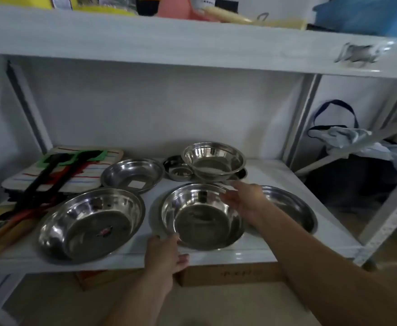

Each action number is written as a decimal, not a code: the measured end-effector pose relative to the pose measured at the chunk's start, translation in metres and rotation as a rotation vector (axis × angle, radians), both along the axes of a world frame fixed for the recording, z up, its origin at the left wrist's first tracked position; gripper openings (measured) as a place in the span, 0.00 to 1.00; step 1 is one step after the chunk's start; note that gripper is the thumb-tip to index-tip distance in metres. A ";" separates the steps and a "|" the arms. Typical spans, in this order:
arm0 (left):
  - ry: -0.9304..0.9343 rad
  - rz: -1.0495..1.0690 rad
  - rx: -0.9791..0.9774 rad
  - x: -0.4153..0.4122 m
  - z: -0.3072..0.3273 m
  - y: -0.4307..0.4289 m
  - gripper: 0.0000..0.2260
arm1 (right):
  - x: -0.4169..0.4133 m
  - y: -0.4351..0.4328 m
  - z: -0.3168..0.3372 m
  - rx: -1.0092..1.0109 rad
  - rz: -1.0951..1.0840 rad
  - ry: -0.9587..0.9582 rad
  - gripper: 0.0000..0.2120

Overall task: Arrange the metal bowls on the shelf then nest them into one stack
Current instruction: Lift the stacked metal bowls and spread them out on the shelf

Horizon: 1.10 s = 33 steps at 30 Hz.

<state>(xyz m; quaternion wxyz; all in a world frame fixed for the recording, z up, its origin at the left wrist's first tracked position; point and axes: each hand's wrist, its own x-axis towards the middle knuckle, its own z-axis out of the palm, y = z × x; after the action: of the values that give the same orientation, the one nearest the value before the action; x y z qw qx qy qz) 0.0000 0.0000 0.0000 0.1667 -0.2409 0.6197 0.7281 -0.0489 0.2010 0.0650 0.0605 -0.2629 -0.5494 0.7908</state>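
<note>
Several metal bowls stand on the white shelf (272, 255). A middle bowl (202, 220) sits near the front edge, and both hands grip its rim: my left hand (167, 255) at the near left, my right hand (244, 201) at the far right. To its left lies a large shallow bowl (91, 222). A wide bowl (291, 208) lies to the right, partly hidden by my right arm. Behind are a shallow bowl (133, 174), a small bowl (178, 170) and a deeper bowl (214, 160) resting on another one.
Folded striped cloths with black, green and red utensils (58, 170) fill the shelf's left side. An upper shelf board (169, 38) hangs overhead. A shelf post (298, 118) stands at the right rear, with a bag (348, 135) beyond it. A cardboard box (230, 274) sits below.
</note>
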 end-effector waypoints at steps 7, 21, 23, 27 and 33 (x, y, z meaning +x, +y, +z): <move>0.075 -0.019 0.042 -0.023 -0.019 0.002 0.09 | -0.094 0.011 -0.004 0.036 -0.122 -0.109 0.15; 0.185 0.007 0.016 -0.030 0.006 -0.001 0.11 | -0.057 0.023 0.018 0.051 -0.092 -0.016 0.04; 0.221 0.009 0.024 -0.028 0.024 -0.004 0.12 | -0.028 0.025 0.030 0.090 -0.018 0.006 0.02; 0.282 0.000 0.032 -0.015 0.059 -0.018 0.13 | 0.028 0.027 0.048 0.239 0.115 -0.025 0.04; 0.375 -0.063 0.010 0.029 0.089 -0.044 0.05 | 0.082 0.018 0.051 0.586 0.137 -0.016 0.10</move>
<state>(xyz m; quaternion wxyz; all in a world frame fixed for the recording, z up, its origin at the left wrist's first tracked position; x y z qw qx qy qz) 0.0290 -0.0438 0.0890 0.0719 -0.0806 0.6436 0.7577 0.0329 0.2190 0.1157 0.0759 -0.2028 -0.7712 0.5987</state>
